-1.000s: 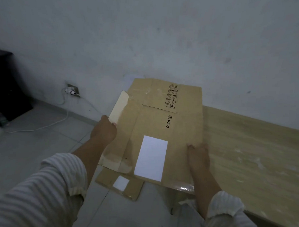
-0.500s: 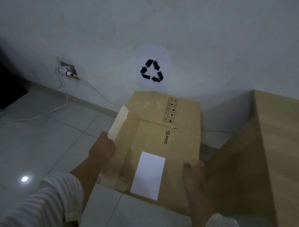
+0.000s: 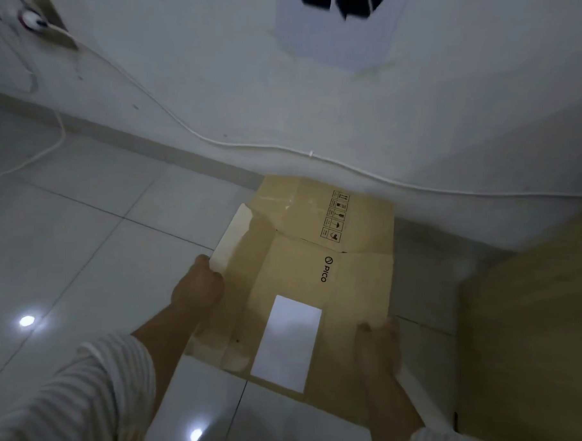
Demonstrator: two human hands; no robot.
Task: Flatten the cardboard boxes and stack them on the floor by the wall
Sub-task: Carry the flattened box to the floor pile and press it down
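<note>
Down toward the floor (image 3: 82, 244) went the flat box (image 3: 317, 274), its far edge near the wall (image 3: 222, 84). Fingers (image 3: 215, 277) of the left hand (image 3: 196, 291) were clamped on its left flap; the right hand (image 3: 377, 347) gripped its right edge.

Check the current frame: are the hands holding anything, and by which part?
Both hold the flattened brown cardboard box: the left hand grips its left edge, and the right hand grips its right edge near the lower corner.
</note>
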